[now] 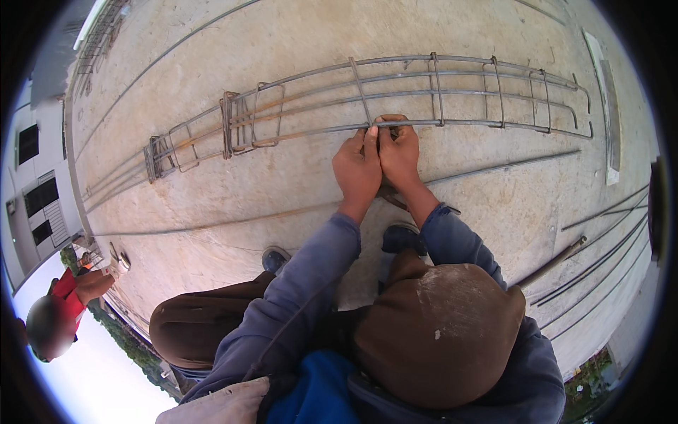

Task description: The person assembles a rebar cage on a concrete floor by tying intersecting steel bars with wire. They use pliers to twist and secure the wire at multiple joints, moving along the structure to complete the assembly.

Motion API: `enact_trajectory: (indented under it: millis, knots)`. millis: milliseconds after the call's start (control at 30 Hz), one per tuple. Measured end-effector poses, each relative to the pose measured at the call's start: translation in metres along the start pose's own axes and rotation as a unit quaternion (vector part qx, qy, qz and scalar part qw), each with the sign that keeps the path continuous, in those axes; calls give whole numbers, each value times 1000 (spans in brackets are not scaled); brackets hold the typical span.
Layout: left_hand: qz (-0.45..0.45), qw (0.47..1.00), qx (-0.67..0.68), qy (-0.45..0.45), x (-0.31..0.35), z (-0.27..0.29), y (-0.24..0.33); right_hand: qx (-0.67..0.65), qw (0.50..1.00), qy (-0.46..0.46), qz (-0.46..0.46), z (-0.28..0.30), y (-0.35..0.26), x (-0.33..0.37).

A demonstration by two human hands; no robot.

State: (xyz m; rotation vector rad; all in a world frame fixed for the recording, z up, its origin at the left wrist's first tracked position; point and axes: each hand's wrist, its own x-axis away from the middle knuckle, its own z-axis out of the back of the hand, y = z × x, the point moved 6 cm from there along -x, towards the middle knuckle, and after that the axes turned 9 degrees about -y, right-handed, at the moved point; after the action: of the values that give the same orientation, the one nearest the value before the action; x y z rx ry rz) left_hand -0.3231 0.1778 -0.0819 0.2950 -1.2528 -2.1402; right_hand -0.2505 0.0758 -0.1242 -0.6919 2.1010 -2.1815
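A long rebar cage (402, 93) lies across the concrete in front of me, its bars joined by rectangular stirrups. At its near bar (311, 133), my two hands meet where a slanted stirrup (360, 92) crosses. My left hand (358, 164) pinches with thumb and fingers at that crossing; what is between the fingertips is too small to make out. Pressed close beside it, my right hand (400, 152) has its fingers curled over the near bar. Below my right wrist, a dark metal tool (395, 201) lies partly hidden by the forearm.
A loose bar (508, 166) runs along the slab between the cage and my shoes. Several more rods and a pipe (554, 261) lie at the right. A flat metal strip (609, 113) rests beyond the cage's right end. Another person in red (65, 304) is at the far left.
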Motion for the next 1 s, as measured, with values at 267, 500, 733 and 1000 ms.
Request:
enact_trajectory:
  millis: [267, 500, 733, 1000]
  knots:
    - [-54, 994, -95, -21, -3, 6, 15, -152, 986, -34, -63, 2, 3, -10]
    - [-76, 994, -81, 1, -2, 13, 5, 128, 959, -181, -177, 20, -45, 20]
    - [-125, 990, -62, 15, 2, 14, 18, 545, 771, -279, 175, 15, -113, -51]
    - [-98, 991, -95, -3, 13, 11, 0, 439, 792, -420, 60, -15, -91, -73]
